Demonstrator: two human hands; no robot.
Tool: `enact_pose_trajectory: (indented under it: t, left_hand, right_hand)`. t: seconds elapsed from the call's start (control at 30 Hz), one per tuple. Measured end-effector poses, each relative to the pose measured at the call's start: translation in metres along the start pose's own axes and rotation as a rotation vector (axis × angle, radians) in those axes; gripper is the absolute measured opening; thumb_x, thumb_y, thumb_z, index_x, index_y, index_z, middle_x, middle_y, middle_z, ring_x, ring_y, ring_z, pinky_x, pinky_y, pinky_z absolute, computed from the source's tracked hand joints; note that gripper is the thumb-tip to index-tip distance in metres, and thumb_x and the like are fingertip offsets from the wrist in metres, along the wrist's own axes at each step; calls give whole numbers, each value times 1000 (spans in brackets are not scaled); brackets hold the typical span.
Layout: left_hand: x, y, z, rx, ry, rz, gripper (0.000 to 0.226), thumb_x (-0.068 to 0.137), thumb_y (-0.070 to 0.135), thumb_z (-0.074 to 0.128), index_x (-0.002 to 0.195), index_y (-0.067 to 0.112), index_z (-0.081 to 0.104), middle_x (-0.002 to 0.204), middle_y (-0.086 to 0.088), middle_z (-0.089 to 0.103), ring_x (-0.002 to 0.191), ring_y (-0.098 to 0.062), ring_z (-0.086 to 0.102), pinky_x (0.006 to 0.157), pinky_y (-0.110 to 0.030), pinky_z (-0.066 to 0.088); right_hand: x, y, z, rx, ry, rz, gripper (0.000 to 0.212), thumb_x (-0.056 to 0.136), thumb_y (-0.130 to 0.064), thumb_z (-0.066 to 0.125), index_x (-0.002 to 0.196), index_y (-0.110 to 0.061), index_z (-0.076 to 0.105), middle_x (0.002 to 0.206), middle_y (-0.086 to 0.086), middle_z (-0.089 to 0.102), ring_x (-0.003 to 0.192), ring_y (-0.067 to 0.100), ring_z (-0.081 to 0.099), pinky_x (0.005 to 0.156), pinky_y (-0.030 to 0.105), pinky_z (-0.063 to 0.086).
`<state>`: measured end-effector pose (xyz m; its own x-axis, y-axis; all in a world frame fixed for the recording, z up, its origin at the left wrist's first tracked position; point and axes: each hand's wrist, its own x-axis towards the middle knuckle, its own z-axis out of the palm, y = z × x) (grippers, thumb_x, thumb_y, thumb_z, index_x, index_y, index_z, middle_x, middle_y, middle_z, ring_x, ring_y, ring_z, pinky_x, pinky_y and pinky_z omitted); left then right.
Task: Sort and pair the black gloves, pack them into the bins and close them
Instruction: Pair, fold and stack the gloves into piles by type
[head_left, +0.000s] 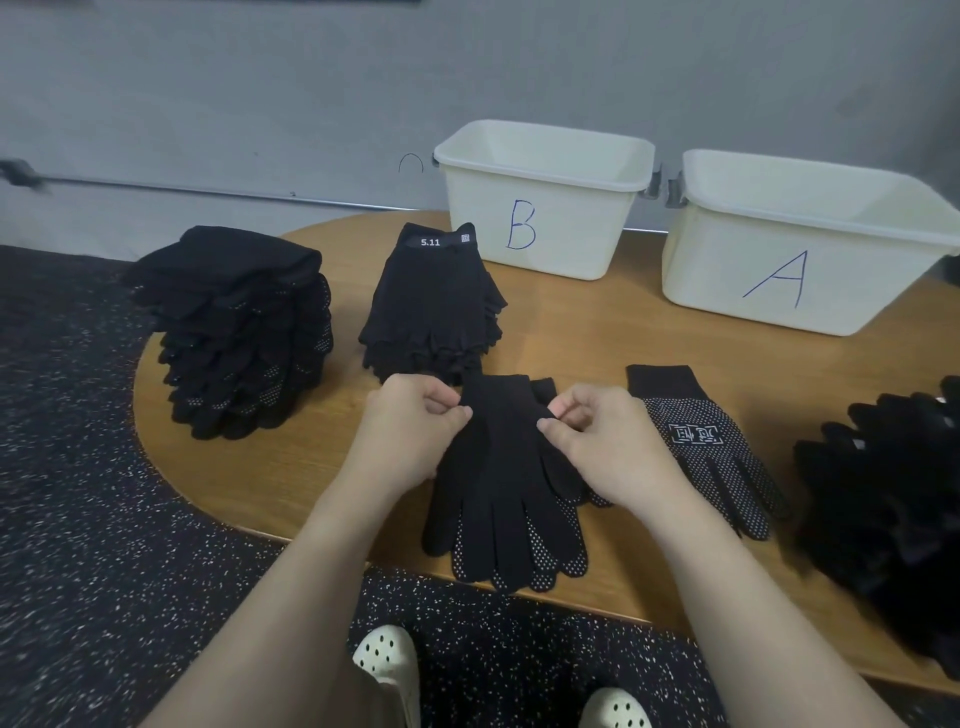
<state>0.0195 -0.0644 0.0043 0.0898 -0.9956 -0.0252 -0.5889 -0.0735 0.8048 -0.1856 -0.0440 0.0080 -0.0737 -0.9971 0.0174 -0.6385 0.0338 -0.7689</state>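
Observation:
A pair of black dotted gloves (506, 488) lies stacked on the wooden table (597, 343), fingers pointing toward me. My left hand (410, 431) pinches the pair's left edge near the cuff. My right hand (602, 441) pinches its right edge. A single dotted glove with a white logo (706, 447) lies just right of my right hand. Two white bins stand at the back, open and without lids: bin B (540, 208) and bin A (800, 249).
A tall stack of dotted gloves (239, 332) sits at the left. A stack labelled 5.11 (436, 306) stands in front of bin B. A loose heap of black gloves (893, 499) covers the right edge. Speckled floor and my white shoes (387, 660) lie below.

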Motion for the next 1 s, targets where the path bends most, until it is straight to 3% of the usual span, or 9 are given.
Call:
enact_pose_trajectory:
  t: [0.2,0.33,0.43,0.53,0.63,0.77,0.83,0.9,1.0]
  left_hand:
    - [-3,-1,3,41,24,38,3,94,27,76,93,26,73,71,18,67,67,1,62,56,-16,47]
    - [-4,0,5,108,56,86,12,96,28,74,84,29,70,60,11,65,64,-1,62,59,-14,43]
    - [-6,0,7,158,72,105,9,96,30,73,88,28,73,65,9,67,68,-4,63,65,-23,52]
    - [-9,-1,5,200,94,127,6,97,31,72,97,26,74,72,11,66,71,-4,62,64,-23,51]
    - [-13,-4,1,259,125,210,11,97,30,70,106,24,73,89,10,64,82,-9,63,71,-27,54]
    - [-21,-5,-4,326,100,489,22,101,26,64,120,19,72,116,7,60,105,-12,58,90,-33,52]
    - [-26,-5,-3,374,-10,583,32,104,29,58,133,18,68,141,2,57,129,-18,51,110,-40,42]
    - [-29,-4,1,425,-136,593,43,108,36,48,149,21,55,164,0,38,151,-19,31,124,-39,25]
    - [-30,-5,9,480,-263,541,52,112,39,34,162,23,32,173,2,16,159,-14,8,129,-34,10]
  right_hand:
    - [0,2,1,-59,14,0,18,94,-27,74,79,-29,64,70,-12,67,63,1,61,49,9,41]
    - [-2,2,1,-92,37,-34,20,94,-27,74,78,-32,63,70,-13,66,67,3,62,57,21,44]
    - [-3,4,0,-109,37,-48,18,93,-28,74,80,-32,63,73,-12,66,67,7,61,58,25,44]
    - [-8,6,-1,-147,24,-74,7,94,-30,73,95,-29,66,80,-11,66,79,16,60,68,29,49]
    - [-21,7,-7,-284,68,-206,14,94,-32,71,106,-27,66,90,-15,60,77,10,57,76,36,55]
    - [-53,5,-15,-290,51,-287,10,89,-42,69,87,-32,66,78,-18,59,66,3,56,68,38,56]
    - [-68,6,-15,-283,-4,-254,20,87,-52,64,77,-34,66,69,-17,61,62,4,58,61,35,56]
    - [-78,6,-11,-290,-35,-238,25,86,-54,62,73,-33,64,64,-16,61,59,5,58,59,33,55]
    - [-82,8,-6,-288,-19,-239,24,89,-45,67,70,-30,63,62,-13,59,57,6,55,59,32,53]
